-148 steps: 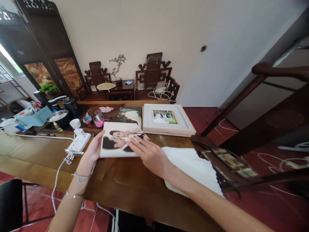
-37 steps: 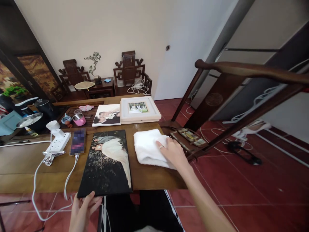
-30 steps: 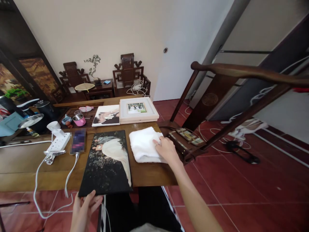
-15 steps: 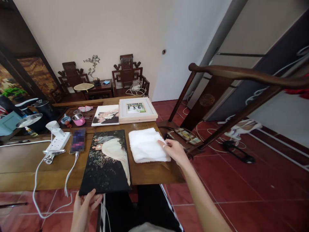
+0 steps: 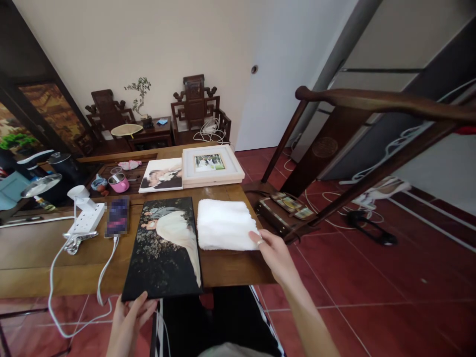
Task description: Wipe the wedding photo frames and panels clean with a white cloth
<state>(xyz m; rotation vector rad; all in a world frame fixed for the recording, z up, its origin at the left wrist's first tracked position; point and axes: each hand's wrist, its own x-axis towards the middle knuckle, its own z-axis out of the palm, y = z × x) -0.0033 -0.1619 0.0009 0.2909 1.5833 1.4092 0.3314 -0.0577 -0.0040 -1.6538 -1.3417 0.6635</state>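
The dark canvas print [image 5: 163,245] overhangs the near edge of the bench [image 5: 33,258] against the left hand [image 5: 130,317], grip spread apart, so a slip there could tip it to the floor. The right hand [image 5: 273,253] touches the near corner of the white towel [image 5: 223,223], and I cannot tell whether it pinches. Print and towel lie just beside each other, with bare bench open only leftward.

on the table [image 5: 37,253], the canvas print [image 5: 163,248] lies at the near edge, with the towel [image 5: 223,225] just right of it and the phone [image 5: 117,217] and power strip [image 5: 87,218] to its left. behind them lie a second print [image 5: 161,174] and, to its right, a framed picture [image 5: 211,166].
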